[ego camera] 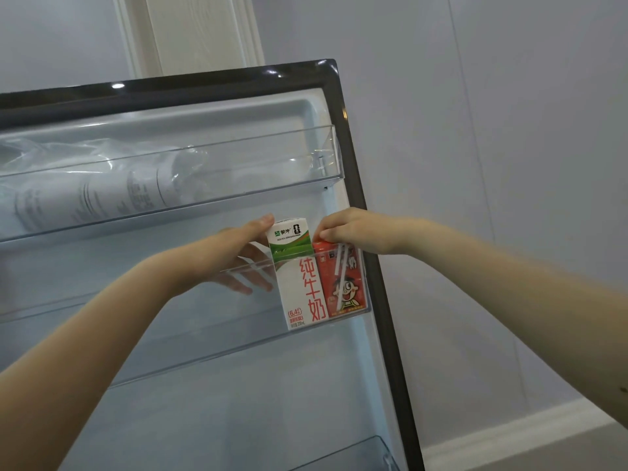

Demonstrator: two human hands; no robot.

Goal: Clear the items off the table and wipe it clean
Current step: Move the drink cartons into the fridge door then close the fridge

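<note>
My left hand [238, 246] holds white milk box [299, 277] near top. My right hand [350, 232] pinches red box [343, 280] top. Both stand at right end of fridge door shelf [170, 300]. Boxes light, stiff, squashy; hold flat sides.

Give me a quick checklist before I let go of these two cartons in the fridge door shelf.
1. White milk carton upright in the middle door shelf: ok.
2. Red carton upright beside it, at the shelf's right end: ok.
3. Cartons' bases fully seated: cannot tell.
4. Left hand grips the white carton: ok.
5. Right hand pinches the red carton's top: ok.
6. Free shelf room to the left: ok.
</note>
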